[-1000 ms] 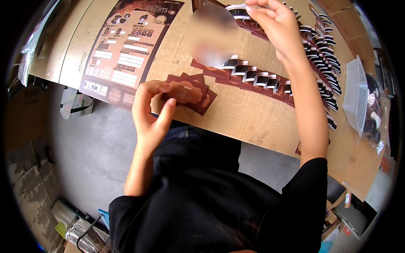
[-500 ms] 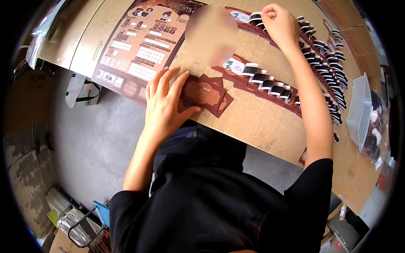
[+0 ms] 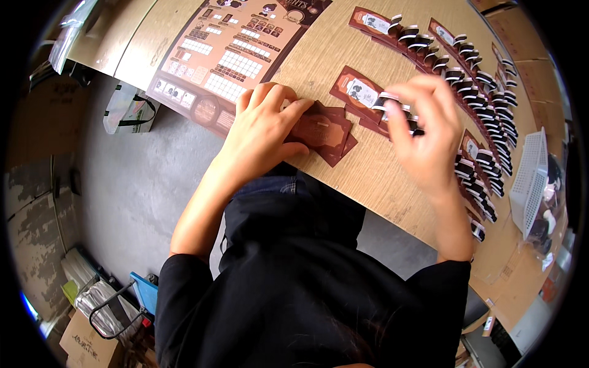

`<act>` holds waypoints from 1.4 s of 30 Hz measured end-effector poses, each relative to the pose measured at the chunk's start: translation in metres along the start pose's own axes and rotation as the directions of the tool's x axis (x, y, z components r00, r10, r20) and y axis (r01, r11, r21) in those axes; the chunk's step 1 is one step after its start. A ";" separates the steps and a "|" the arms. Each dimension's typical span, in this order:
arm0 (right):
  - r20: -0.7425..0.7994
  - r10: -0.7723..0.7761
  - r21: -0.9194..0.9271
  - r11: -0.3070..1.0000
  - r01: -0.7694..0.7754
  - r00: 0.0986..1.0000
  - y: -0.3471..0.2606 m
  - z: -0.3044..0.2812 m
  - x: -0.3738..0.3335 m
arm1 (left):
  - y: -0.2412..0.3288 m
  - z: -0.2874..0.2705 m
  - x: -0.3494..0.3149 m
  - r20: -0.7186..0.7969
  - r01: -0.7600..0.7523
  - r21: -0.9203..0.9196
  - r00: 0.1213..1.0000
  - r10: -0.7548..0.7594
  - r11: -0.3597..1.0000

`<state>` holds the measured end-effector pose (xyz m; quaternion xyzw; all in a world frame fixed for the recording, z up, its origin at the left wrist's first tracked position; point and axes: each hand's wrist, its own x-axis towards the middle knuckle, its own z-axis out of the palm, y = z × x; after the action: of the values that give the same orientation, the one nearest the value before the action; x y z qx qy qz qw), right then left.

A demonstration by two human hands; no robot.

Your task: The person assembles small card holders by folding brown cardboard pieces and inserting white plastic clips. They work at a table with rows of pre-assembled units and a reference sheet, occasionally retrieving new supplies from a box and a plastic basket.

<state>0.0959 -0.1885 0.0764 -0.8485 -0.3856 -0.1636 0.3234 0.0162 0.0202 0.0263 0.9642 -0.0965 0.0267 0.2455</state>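
Closest to us, at the center of the frame, the left hand (image 3: 264, 122) lies bent over the left end of a pile (image 3: 324, 132) of brown cards by the edge of the bench (image 3: 368, 175); whether it grips them, we cannot tell. Right of center, the right hand (image 3: 429, 126), blurred and well apart from the left, has its fingertips at a black-and-white band (image 3: 383, 98) on the near row (image 3: 353, 88) of cards. Whether they pinch it we cannot tell.

Beyond, toward the upper right, we see more rows (image 3: 420, 42) of overlapping cards, lined with similar bands. By our judgment the work is well along: bands run through several rows, while the pile's visible cards carry none and may be what is left. We cannot count the cards beneath.

At the upper left, a printed sheet (image 3: 227, 46) lies flat. At the right edge stands a white perforated basket (image 3: 529, 175); a clear bag (image 3: 546, 208) of dark and pale items shows in or behind it, we cannot say which. Off the bench, a pale tote (image 3: 130, 110) at the left and a carton (image 3: 89, 340) at the lower left keep their contents from our view.
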 end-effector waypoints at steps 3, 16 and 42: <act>0.078 0.023 0.112 0.993 -0.032 0.997 -0.012 0.004 -0.029 | 0.000 -0.001 -0.001 0.000 -0.011 -0.012 1.000 0.011 1.000; 0.132 0.451 0.586 0.683 -0.437 0.883 -0.032 0.041 -0.081 | 0.014 -0.013 -0.022 0.052 0.013 -0.682 0.998 0.030 0.731; -0.098 0.137 0.144 0.982 -0.122 0.986 -0.049 0.034 -0.089 | 0.040 0.023 -0.047 0.171 0.180 -0.930 0.984 -0.055 0.322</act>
<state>0.0024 -0.1902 0.0252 -0.8375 -0.3218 -0.1607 0.4113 -0.0383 -0.0173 0.0205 0.6486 -0.0372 -0.1039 0.7531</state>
